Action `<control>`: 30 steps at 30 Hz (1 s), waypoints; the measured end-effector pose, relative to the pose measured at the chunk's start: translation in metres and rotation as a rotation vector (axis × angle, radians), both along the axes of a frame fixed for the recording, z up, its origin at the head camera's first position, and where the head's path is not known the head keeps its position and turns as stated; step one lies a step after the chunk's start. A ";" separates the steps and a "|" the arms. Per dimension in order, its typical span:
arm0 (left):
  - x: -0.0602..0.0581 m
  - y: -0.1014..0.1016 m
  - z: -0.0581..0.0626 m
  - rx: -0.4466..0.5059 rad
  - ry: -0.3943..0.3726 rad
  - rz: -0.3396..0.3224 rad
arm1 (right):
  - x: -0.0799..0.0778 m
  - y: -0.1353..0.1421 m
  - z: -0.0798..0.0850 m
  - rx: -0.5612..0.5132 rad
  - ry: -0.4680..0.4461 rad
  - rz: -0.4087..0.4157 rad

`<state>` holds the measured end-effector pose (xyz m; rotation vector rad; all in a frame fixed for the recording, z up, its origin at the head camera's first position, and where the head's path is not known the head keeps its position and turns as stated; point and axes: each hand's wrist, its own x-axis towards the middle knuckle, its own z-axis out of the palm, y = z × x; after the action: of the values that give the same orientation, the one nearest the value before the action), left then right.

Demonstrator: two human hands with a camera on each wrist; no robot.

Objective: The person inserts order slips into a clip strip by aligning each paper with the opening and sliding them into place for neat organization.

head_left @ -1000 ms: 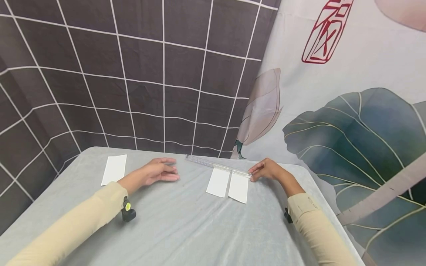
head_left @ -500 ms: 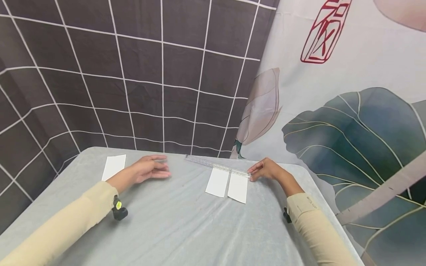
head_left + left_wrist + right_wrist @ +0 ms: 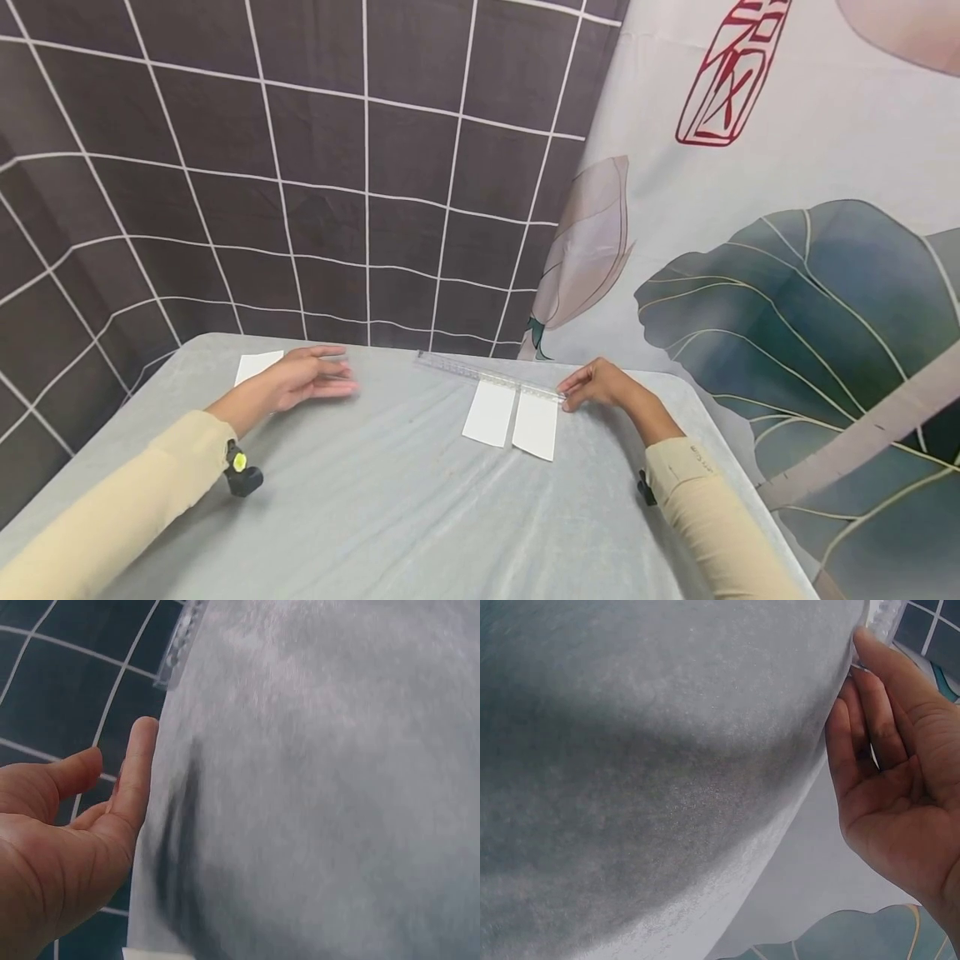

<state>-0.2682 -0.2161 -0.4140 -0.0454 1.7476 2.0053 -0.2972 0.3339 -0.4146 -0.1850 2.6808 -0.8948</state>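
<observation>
A transparent ruler (image 3: 487, 375) was pinched at its right end by the right hand (image 3: 600, 385), whose thumb and fingertips were brought nearly together on it. From this grip the ruler extended leftward and slightly away across the grey cloth-covered table (image 3: 390, 500), its free end placed near the back edge. Along its near side two white cards were laid, separated by a narrow gap: the right-hand card (image 3: 536, 427) just beside the gripping fingertips, the left-hand card (image 3: 489, 414) farther off. The left hand (image 3: 303, 379) was held well apart from the ruler, its fingers extended and nothing grasped; a third card (image 3: 257, 364) was partly hidden behind it. Fine markings were borne by the ruler, too small to be read. A red seal-style emblem (image 3: 727, 83) was printed on the lotus-patterned hanging (image 3: 810, 325); its characters could not be deciphered. Dark lettering (image 3: 701, 458) on the right cuff was likewise illegible.
</observation>
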 end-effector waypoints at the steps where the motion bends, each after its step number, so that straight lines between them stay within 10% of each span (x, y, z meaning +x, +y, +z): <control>1: 0.000 -0.002 0.000 0.003 -0.001 0.005 | 0.000 0.000 0.000 0.000 0.001 0.001; 30: 0.003 -0.053 -0.003 0.034 -0.035 0.054 | -0.001 -0.001 0.001 -0.009 0.005 0.006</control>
<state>-0.2657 -0.2687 -0.4170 -0.1165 1.7074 2.0597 -0.2979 0.3331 -0.4132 -0.1979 2.6801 -0.9059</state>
